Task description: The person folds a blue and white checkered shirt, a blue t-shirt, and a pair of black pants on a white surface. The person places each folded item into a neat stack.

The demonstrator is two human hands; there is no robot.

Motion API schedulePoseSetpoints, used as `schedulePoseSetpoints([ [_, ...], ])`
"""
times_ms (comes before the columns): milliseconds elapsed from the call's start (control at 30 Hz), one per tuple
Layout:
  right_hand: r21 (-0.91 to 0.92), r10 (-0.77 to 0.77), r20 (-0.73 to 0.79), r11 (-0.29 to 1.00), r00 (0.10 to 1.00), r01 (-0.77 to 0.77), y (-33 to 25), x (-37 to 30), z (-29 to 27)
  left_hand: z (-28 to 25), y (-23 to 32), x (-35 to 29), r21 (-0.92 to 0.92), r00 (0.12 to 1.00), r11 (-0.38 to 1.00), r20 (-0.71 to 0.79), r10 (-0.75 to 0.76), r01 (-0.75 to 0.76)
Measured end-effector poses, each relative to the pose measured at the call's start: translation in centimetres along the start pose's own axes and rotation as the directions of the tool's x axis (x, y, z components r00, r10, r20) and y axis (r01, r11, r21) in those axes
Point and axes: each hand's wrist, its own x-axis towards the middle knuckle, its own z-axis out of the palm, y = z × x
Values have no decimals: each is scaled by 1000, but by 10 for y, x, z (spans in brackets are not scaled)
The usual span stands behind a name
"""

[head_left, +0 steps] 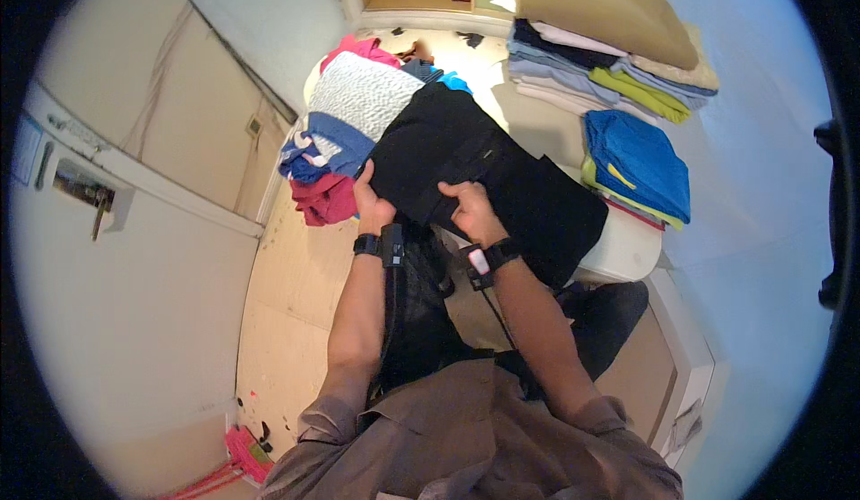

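Observation:
A black garment (475,155) lies spread before me, partly folded, across a white surface and against the loose clothes heap. Its exact kind cannot be told. My left hand (372,202) pinches its left edge, thumb on top and fingers hidden beneath the cloth. Nearer its middle front edge, my right hand (475,213) grips the cloth, thumb stretched over it and fingers curled under. Dark bands with small devices circle both wrists.
Beyond my left hand sits a heap of crumpled clothes (358,92). Folded clothes form a tall stack (609,43) at the far right, with a shorter pile topped by blue cloth (640,164) nearer. A white door (152,258) stands left, a pale wall (761,186) right.

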Motion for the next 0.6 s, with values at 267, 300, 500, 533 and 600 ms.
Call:
schedulePoseSetpoints([
  [267,-239,-254,-373,956,892,172,2,2,8,-24,-15,4,193,994,980,-100,-40,59],
  [300,-385,-335,-342,902,878,195,-2,6,9,-28,-16,9,185,994,981,-95,-49,66],
  [500,-545,-409,-309,816,859,192,-17,20,4,-41,-27,30,263,994,964,-89,58,-32],
  [533,-449,-336,-373,881,865,149,-18,17,5,-46,-28,35,274,994,961,-85,67,-41],
  [600,-378,-155,-382,926,911,-1,-26,-1,11,-53,-28,37,333,990,942,-113,86,-44],
])
